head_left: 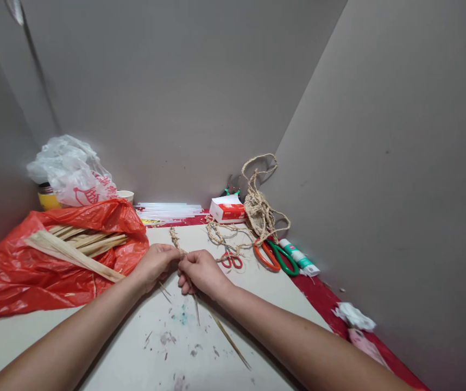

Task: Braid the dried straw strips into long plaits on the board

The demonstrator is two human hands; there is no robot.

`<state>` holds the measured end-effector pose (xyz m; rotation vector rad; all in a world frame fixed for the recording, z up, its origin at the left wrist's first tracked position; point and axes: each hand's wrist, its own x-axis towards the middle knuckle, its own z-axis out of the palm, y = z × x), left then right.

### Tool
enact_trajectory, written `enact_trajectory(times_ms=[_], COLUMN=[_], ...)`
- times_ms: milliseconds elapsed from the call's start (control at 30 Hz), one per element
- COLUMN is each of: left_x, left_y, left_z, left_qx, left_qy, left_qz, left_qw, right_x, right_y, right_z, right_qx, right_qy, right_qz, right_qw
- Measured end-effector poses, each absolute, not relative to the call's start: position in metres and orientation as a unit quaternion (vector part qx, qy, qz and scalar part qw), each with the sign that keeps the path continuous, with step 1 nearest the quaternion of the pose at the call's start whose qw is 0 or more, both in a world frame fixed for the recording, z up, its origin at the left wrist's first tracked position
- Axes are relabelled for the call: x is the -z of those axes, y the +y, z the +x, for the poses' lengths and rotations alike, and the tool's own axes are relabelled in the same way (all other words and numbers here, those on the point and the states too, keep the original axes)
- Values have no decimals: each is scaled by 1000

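Observation:
Both my hands meet at the middle of the white board point(135, 347). My left hand point(155, 264) and my right hand point(200, 271) are closed, pinching a thin braided straw cord point(174, 237) that runs away from them toward the wall. Loose straw strands point(228, 338) trail from under my right hand toward me across the board. The fingertips of both hands touch each other around the braid.
A red plastic bag point(21, 271) with dry leaf strips point(74, 247) lies at the left, a white bag point(72, 174) behind it. Coiled straw rope point(259, 212), a small red-white box point(227, 209), small red scissors point(232, 260), orange and green scissors point(276, 256), a glue tube point(300, 258) and crumpled tissue point(354, 316) lie at the right.

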<state>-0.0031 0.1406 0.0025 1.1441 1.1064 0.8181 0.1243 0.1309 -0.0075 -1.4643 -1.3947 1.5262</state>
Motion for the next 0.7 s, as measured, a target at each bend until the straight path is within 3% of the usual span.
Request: enact_trajectory(times_ms=[167, 333, 467, 533, 700], left_x=[3, 0, -7, -9, -11], left_y=[142, 148, 154, 156, 154], left_z=[-2, -10, -21, -24, -24], left_qx=[-373, -374, -358, -353, -347], left_qy=[494, 475, 449, 441, 442], left_qz=[502, 463, 435, 425, 435], left_qw=[604, 648, 694, 707, 704], right_x=[7, -39, -60, -53, -25], right_y=[127, 113, 127, 135, 138], right_z=[124, 145, 163, 162, 141], right_qx=[-534, -502, -413, -465, -683], right_qy=[-572, -730, -667, -613, -496], right_qz=[-558, -430, -512, -524, -461], right_qw=[276, 176, 350, 365, 274])
